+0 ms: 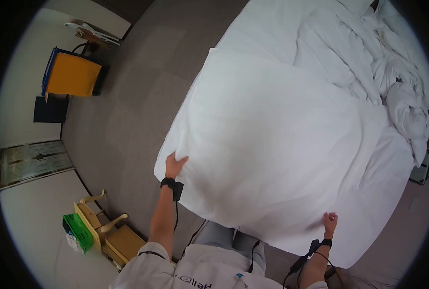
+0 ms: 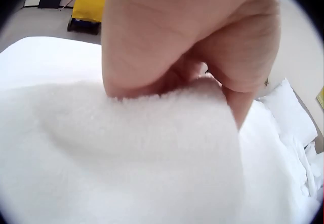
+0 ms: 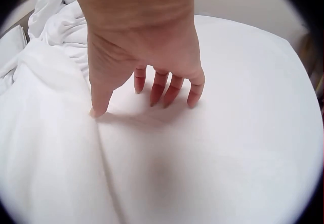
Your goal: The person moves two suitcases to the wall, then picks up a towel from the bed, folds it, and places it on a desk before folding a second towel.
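Observation:
A white blanket [image 1: 267,125], fleecy in the left wrist view, is spread over the white-sheeted bed [image 1: 383,202]. At its near left edge my left hand [image 1: 175,166] grips a fold, with the thumb on one side and the fingers on the other; the fingertips are partly hidden by the cloth [image 2: 152,143]. Further right, near the front of the bed, my right hand [image 3: 147,57] reaches down with thumb and fingers spread apart. Its thumb tip touches down by the blanket's edge line, and the other fingertips are at the white surface.
A rumpled white duvet [image 1: 349,53] is heaped along the far right of the bed. Left of the bed, across the grey floor [image 1: 123,125], stand a yellow-orange cart [image 1: 74,74] and an upturned wooden chair [image 1: 91,216] with a green package [image 1: 78,232].

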Motion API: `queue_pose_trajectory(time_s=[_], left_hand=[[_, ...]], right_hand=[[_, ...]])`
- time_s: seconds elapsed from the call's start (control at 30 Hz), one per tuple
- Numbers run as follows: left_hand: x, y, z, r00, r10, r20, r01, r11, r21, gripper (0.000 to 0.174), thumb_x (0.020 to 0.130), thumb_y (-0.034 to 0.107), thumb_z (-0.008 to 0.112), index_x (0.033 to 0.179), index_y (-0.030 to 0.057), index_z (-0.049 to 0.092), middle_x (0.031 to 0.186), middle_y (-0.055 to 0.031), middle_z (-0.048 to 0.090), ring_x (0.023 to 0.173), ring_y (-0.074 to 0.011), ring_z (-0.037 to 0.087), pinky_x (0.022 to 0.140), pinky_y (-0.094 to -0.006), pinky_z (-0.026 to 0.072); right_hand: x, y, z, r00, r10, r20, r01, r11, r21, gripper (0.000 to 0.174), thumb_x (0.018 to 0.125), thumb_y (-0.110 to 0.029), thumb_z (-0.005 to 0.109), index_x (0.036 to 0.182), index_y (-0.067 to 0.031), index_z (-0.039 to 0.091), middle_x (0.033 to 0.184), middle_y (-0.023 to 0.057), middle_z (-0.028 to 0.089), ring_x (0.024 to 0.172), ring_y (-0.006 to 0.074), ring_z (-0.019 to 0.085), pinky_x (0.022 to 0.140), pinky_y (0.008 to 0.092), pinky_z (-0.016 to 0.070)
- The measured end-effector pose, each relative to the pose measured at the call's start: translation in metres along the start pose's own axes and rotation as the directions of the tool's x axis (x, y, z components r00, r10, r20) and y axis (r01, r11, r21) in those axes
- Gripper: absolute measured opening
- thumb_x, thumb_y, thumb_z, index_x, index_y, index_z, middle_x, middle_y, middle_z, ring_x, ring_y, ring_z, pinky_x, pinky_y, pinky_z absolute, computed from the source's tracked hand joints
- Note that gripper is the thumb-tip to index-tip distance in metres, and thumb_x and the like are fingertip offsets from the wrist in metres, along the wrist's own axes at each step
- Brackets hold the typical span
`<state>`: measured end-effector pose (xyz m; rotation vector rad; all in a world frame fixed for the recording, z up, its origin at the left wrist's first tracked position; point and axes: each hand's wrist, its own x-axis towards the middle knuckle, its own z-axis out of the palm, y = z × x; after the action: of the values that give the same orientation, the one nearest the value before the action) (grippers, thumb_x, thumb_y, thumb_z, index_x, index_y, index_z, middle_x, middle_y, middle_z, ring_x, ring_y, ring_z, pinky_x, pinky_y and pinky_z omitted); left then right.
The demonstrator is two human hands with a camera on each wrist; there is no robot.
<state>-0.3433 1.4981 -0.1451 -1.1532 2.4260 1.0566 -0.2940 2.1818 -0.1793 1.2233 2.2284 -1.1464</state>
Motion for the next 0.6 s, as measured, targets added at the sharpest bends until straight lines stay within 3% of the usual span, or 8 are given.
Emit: queue_pose_trajectory(time_s=[0.03, 0.07, 0.17, 0.27, 0.43, 0.53, 0.57, 0.6], left_hand=[[0.004, -0.004, 0.000, 0.990, 0.039, -0.133, -0.018, 0.988, 0.152, 0.033, 0.071, 0.023, 0.066, 0.090, -0.0025, 0.055, 0.081, -0.0170, 0.061, 0.073, -0.0261, 0.058, 0.067, -0.0310, 0.0450], [-0.003, 0.002, -0.001, 0.968, 0.031, -0.248, -0.004, 0.994, 0.108, 0.032, 0.071, 0.025, 0.065, 0.082, -0.0024, 0.054, 0.076, -0.0207, 0.059, 0.070, -0.0311, 0.057, 0.064, -0.0331, 0.0447], [-0.002, -0.020, 0.015, 0.880, 0.138, -0.454, -0.026, 0.969, 0.244, 0.037, 0.071, 0.031, 0.065, 0.074, -0.0023, 0.050, 0.068, -0.0157, 0.057, 0.063, -0.0245, 0.055, 0.059, -0.0351, 0.0425], [-0.019, -0.029, 0.011, 0.957, 0.089, -0.278, -0.061, 0.992, 0.106, 0.042, 0.074, 0.034, 0.062, 0.086, -0.0054, 0.054, 0.077, -0.0177, 0.060, 0.070, -0.0246, 0.058, 0.064, -0.0344, 0.0442], [-0.070, -0.045, 0.001, 0.993, 0.032, 0.112, 0.008, 0.938, -0.345, 0.037, 0.075, 0.022, 0.064, 0.095, -0.0074, 0.055, 0.081, -0.0107, 0.062, 0.073, -0.0180, 0.058, 0.065, -0.0295, 0.0456], [-0.075, -0.087, 0.001, 0.967, 0.051, 0.251, -0.021, 0.993, -0.118, 0.033, 0.075, 0.019, 0.063, 0.094, -0.0069, 0.055, 0.080, -0.0096, 0.061, 0.070, -0.0168, 0.057, 0.065, -0.0297, 0.0453], [-0.078, -0.093, -0.001, 0.977, 0.054, 0.205, -0.046, 0.998, -0.043, 0.033, 0.076, 0.019, 0.062, 0.095, -0.0069, 0.055, 0.078, -0.0112, 0.061, 0.069, -0.0175, 0.057, 0.064, -0.0308, 0.0450], [-0.081, -0.098, -0.003, 0.985, 0.065, 0.162, -0.072, 0.997, 0.034, 0.033, 0.076, 0.020, 0.061, 0.095, -0.0070, 0.055, 0.077, -0.0127, 0.061, 0.068, -0.0182, 0.057, 0.063, -0.0319, 0.0447]], right_hand=[[0.010, 0.014, 0.001, 0.996, -0.044, 0.080, 0.045, 0.999, -0.009, 0.026, 0.074, -0.020, 0.064, 0.083, -0.0046, 0.046, 0.072, 0.0007, 0.046, 0.066, 0.0092, 0.042, 0.059, 0.0235, 0.0374], [0.012, 0.020, 0.000, 0.984, -0.086, 0.158, 0.089, 0.996, -0.016, 0.024, 0.075, -0.019, 0.064, 0.079, -0.0052, 0.045, 0.070, -0.0005, 0.044, 0.064, 0.0084, 0.041, 0.057, 0.0231, 0.0364], [0.017, 0.038, 0.004, 0.985, -0.171, -0.009, 0.169, 0.981, -0.091, 0.020, 0.075, -0.015, 0.061, 0.074, -0.0050, 0.044, 0.071, -0.0009, 0.045, 0.065, 0.0076, 0.041, 0.057, 0.0228, 0.0362], [0.012, 0.059, 0.017, 0.973, -0.192, -0.127, 0.201, 0.977, 0.067, 0.021, 0.075, -0.015, 0.062, 0.081, -0.0045, 0.045, 0.072, 0.0000, 0.047, 0.066, 0.0084, 0.042, 0.058, 0.0228, 0.0370], [-0.055, 0.032, 0.023, 0.960, -0.223, -0.171, 0.230, 0.973, 0.021, 0.038, 0.072, -0.015, 0.065, 0.102, -0.0063, 0.044, 0.082, 0.0042, 0.051, 0.073, 0.0121, 0.048, 0.063, 0.0256, 0.0413], [-0.071, 0.052, 0.020, 0.923, -0.320, -0.212, 0.313, 0.947, -0.070, 0.035, 0.070, -0.013, 0.065, 0.099, -0.0059, 0.048, 0.086, 0.0052, 0.054, 0.075, 0.0141, 0.050, 0.064, 0.0274, 0.0423], [-0.068, 0.069, 0.021, 0.927, -0.336, -0.169, 0.328, 0.942, -0.071, 0.029, 0.070, -0.015, 0.066, 0.092, -0.0032, 0.052, 0.082, 0.0064, 0.053, 0.072, 0.0161, 0.049, 0.063, 0.0294, 0.0420], [-0.064, 0.090, 0.025, 0.872, -0.419, -0.253, 0.355, 0.897, -0.263, 0.026, 0.071, -0.019, 0.066, 0.085, -0.0002, 0.054, 0.075, 0.0085, 0.051, 0.068, 0.0183, 0.049, 0.063, 0.0308, 0.0413]])
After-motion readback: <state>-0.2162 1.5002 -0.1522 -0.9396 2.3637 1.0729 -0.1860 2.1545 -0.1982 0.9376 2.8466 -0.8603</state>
